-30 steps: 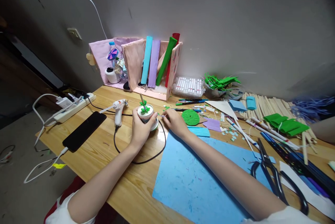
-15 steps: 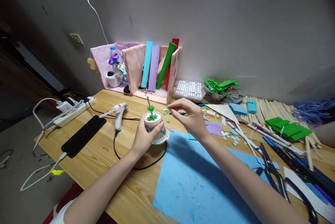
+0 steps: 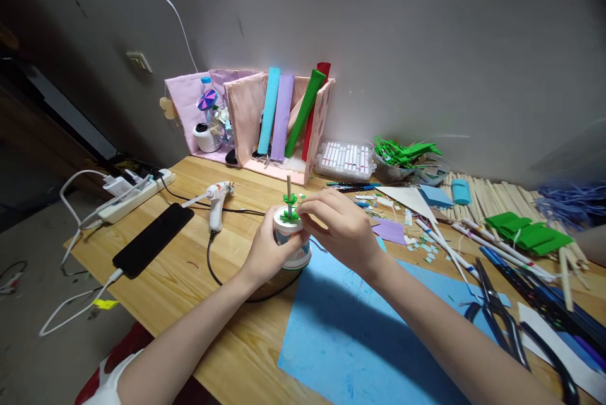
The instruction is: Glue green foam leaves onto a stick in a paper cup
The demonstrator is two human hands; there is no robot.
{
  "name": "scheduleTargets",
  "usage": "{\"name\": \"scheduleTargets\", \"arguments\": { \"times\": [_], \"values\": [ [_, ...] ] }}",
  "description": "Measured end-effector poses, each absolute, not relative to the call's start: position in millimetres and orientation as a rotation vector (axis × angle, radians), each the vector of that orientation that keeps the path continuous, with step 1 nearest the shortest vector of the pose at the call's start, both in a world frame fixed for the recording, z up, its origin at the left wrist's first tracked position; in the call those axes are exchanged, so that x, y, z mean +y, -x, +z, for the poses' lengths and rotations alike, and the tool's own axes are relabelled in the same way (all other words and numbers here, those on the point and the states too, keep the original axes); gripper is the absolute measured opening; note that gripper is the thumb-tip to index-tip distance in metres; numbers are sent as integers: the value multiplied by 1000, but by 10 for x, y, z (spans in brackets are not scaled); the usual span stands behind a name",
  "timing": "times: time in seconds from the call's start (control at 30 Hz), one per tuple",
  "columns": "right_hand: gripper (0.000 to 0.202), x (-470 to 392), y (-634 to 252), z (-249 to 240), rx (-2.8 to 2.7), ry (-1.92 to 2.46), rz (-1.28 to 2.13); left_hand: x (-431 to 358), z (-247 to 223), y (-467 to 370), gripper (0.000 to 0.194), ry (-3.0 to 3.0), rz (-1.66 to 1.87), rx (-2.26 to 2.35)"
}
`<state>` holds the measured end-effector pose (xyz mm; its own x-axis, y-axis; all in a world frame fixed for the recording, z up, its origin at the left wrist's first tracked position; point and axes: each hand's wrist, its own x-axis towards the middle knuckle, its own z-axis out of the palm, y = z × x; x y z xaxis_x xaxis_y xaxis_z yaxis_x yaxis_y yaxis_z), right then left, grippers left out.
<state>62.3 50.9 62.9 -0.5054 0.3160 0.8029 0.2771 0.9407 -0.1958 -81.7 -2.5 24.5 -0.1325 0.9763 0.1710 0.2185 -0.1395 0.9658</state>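
Note:
My left hand point(image 3: 264, 248) is wrapped round a small white paper cup point(image 3: 299, 258) with a printed side, standing upside down. A thin wooden stick point(image 3: 288, 185) rises from the top of the cup, nearly upright. Small green paper leaves point(image 3: 290, 200) ring the stick in two tiers, the lower one lying on the cup's top. My right hand point(image 3: 341, 228) is pinched at the right side of the lower leaves. Its fingertips are partly hidden, so whatever they hold is too small to make out.
A white glue gun point(image 3: 218, 203) stands left of the cup, its black cable running behind and below. A phone point(image 3: 154, 240) lies further left. A blue sheet point(image 3: 350, 329) covers the front. Scissors point(image 3: 497, 307), pens and paper scraps point(image 3: 421, 246) lie at the right.
My right hand has moved left and down to the leaves on the cup. The cup has shifted slightly right in my left hand, and the stick now leans less.

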Motion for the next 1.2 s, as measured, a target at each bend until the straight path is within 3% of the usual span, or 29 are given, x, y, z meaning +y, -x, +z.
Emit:
{"name": "scheduleTargets", "arguments": {
  "times": [0.37,0.73,1.2],
  "values": [
    [16,493,-617,634,-2122,510,0,-31,246,800,38,-1452,1307,1434],
    [16,503,-610,639,-2045,527,155,-29,230,798,39,-1433,1314,1432],
    [14,552,-652,657,-2141,430,47,-42,241,801,39,-1480,1298,1432]
  ]
}}
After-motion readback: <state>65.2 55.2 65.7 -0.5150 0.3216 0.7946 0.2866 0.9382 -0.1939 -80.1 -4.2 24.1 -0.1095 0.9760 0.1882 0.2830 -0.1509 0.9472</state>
